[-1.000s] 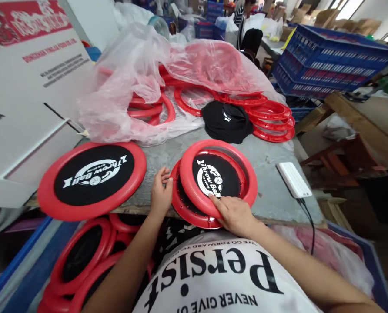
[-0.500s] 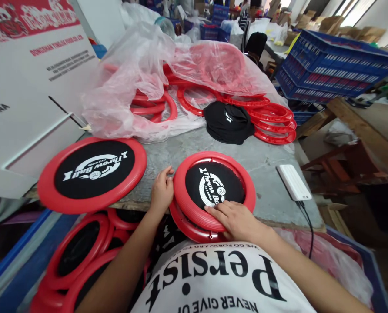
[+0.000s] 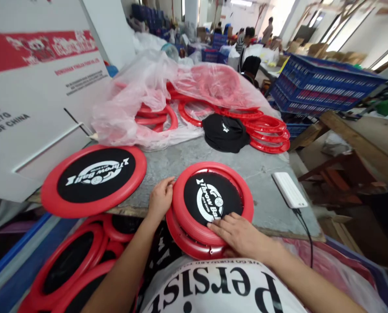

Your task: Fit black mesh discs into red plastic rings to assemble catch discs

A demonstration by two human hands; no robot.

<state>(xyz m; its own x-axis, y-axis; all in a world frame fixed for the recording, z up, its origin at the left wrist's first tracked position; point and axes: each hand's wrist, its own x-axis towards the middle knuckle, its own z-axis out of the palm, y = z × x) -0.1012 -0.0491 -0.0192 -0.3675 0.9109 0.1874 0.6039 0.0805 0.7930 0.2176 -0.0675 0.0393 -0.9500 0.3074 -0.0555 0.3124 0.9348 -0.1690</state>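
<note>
A smooth red plastic ring (image 3: 194, 232) sits, slightly offset, over a glossy red round frame (image 3: 189, 251) at the counter's (image 3: 262, 187) near edge, the frame jutting past it towards the person. A black fabric disc (image 3: 213, 200) printed "Throw Ball" shows inside the ring. The right hand's (image 3: 236, 230) grip is clamped on the ring's near right side, fingers on top. The left hand (image 3: 161, 198) touches the left side, fingers curled; whether its grip is closed, one cannot tell. Leftward lies a red-rimmed black disc (image 3: 96, 174); rightward, a white rectangular device (image 3: 289, 190); behind, crumpled black fabric (image 3: 226, 134).
</note>
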